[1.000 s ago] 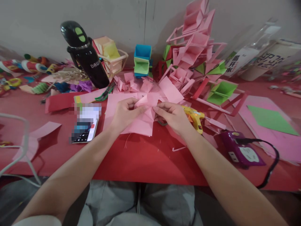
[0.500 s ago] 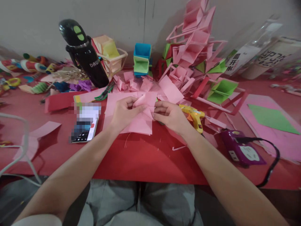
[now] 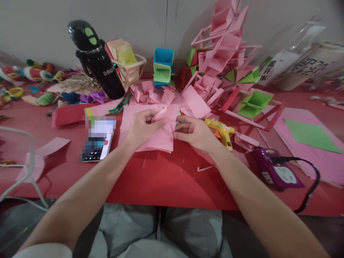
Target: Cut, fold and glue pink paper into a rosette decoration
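Observation:
My left hand (image 3: 141, 129) pinches a folded piece of pink paper (image 3: 168, 114) between thumb and fingers, above larger pink sheets (image 3: 161, 145) on the red table. At the right edge of that folded paper is my right hand (image 3: 192, 130), its fingers curled and closed. A small green bit (image 3: 179, 112) shows by its fingertips; what those fingers grip, if anything, I cannot make out. Just right of this hand lies a yellow glue gun (image 3: 221, 130). Several small folded pink paper pieces (image 3: 154, 96) sit in a heap behind both hands.
A pink folded-paper structure (image 3: 221, 53) rises at the back right. Along the back stand a black bottle (image 3: 103, 68) and a blue and green paper box (image 3: 162, 66). Green-handled scissors (image 3: 119, 105) and a phone (image 3: 103, 143) lie left. A purple power adapter (image 3: 276, 170) sits right.
My right fingers have drawn back slightly from the edge of the folded pink paper, and less green shows beneath them. My left hand keeps its pinch. The view has shifted slightly.

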The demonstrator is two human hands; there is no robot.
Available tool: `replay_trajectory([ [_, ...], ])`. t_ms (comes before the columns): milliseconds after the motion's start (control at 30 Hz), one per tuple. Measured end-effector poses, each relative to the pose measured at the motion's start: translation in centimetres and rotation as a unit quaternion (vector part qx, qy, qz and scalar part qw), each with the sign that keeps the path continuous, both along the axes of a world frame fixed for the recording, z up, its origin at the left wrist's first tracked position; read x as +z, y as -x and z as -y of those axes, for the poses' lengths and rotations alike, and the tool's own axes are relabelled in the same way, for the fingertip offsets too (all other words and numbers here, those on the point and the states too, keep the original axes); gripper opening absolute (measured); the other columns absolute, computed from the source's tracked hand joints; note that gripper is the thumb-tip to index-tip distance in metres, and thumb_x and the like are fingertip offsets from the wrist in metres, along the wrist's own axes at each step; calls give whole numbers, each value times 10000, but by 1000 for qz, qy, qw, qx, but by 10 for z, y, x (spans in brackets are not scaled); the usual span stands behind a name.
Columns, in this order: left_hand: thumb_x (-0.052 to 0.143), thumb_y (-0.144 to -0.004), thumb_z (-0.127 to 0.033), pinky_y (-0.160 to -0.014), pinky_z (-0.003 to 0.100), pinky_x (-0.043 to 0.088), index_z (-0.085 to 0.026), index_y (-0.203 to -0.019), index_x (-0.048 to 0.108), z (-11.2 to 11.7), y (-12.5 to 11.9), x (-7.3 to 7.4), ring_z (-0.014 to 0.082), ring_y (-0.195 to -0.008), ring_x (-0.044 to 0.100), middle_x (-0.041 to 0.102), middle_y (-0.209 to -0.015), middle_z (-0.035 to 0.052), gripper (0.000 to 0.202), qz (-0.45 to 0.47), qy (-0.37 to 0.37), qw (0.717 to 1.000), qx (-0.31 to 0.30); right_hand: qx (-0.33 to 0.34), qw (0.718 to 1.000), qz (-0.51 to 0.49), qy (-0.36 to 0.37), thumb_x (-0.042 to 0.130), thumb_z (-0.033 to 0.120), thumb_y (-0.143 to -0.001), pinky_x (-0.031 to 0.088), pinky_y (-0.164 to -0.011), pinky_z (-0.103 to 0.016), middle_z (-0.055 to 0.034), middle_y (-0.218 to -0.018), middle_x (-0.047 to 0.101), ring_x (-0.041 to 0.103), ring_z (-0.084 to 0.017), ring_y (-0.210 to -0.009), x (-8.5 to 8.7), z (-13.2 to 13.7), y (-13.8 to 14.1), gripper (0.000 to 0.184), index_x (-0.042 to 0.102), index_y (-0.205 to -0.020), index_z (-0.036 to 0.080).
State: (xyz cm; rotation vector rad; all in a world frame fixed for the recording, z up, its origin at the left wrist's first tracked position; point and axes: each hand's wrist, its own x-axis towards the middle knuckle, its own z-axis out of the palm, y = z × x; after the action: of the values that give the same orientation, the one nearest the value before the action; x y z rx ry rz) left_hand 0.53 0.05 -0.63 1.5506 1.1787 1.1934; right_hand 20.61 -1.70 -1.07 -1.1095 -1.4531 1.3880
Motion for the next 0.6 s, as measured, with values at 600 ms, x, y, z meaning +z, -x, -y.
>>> replay_trajectory([
  [600,804,-715,-362,-610,242,495,-160,-879,722,-3,3,-3,148,-711,639,733,-827,44,272,-4,0,1000,-9,-22,1000,-13,16,844,316,-659,585,-689,-304,-34,-826,727,700,-153,-712,-1,0,1,394,672,-988,183],
])
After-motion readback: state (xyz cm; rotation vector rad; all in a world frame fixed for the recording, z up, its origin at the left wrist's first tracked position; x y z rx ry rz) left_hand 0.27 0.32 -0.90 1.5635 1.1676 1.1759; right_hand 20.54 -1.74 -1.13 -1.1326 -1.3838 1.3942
